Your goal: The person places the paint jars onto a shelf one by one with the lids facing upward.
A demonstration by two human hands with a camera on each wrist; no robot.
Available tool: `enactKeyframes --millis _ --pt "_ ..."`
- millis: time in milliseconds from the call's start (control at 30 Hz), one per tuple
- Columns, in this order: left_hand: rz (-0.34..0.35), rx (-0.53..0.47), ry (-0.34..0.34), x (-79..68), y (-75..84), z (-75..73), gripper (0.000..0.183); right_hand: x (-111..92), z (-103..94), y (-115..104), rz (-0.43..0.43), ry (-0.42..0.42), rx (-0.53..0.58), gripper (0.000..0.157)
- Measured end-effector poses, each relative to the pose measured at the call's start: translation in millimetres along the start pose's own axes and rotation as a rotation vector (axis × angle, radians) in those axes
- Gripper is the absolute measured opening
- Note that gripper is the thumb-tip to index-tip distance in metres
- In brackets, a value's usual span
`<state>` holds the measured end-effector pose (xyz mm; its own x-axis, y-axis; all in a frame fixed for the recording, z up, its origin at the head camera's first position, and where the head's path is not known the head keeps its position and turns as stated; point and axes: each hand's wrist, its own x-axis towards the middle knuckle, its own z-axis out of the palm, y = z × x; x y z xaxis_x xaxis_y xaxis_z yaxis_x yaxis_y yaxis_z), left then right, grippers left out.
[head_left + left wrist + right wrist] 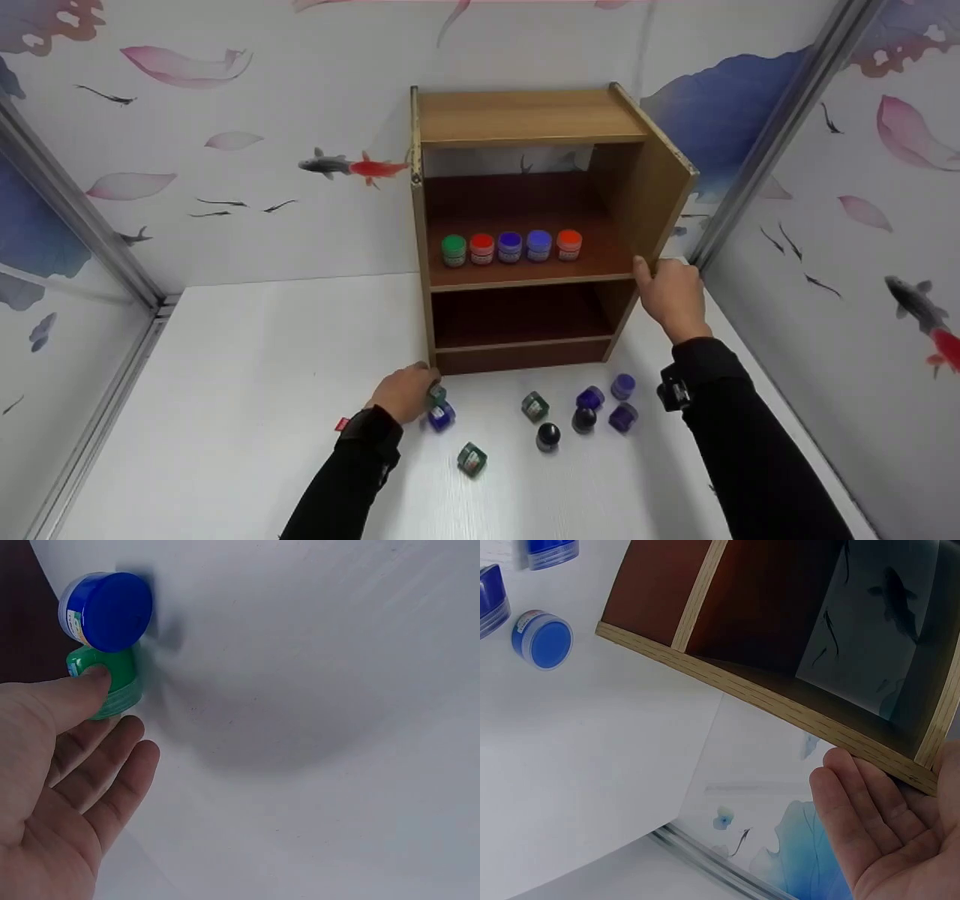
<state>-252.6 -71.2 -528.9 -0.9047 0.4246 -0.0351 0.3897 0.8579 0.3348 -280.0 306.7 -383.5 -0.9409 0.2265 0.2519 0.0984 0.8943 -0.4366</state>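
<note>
My left hand [403, 391] is by the lower left corner of a wooden shelf unit [525, 116]. It pinches a small green paint jar [124, 679], thumb on the jar's near side. Right against that one lies a blue-lidded jar [124, 611] on its side. With my right hand [673, 296] I grip the front edge of the unit's right side panel, fingers along its outer face. On the middle board, a row of upright jars runs from a green one [453, 250] at the left to an orange-red one [568, 245] at the right.
Before the unit, several loose jars lie or stand on the white table [285, 360]: green ones [472, 460], dark ones [548, 436] and blue or purple ones [622, 386]. Printed walls [315, 90] close off the back and sides. A red scrap [343, 424] shows beside the left wrist.
</note>
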Motion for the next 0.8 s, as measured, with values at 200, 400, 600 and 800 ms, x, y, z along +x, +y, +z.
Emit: enactKeyframes --millis 200,400,600,800 --pt "-0.022 0.004 -0.035 1.1 -2.9 2.5 0.017 0.1 -0.4 -0.8 -0.007 0.019 -0.005 0.053" --pt "-0.022 -0.016 -0.048 0.8 -4.9 4.4 0.019 0.5 0.9 -1.1 -0.012 0.028 -0.003 0.051" --pt "-0.022 -0.041 -0.054 -1.0 -6.7 4.1 0.018 0.0 1.5 -1.1 0.007 0.019 0.002 0.051" --pt "-0.029 -0.058 -0.059 -0.7 -6.7 1.1 0.022 0.2 0.1 -0.8 0.006 0.017 0.0 0.052"
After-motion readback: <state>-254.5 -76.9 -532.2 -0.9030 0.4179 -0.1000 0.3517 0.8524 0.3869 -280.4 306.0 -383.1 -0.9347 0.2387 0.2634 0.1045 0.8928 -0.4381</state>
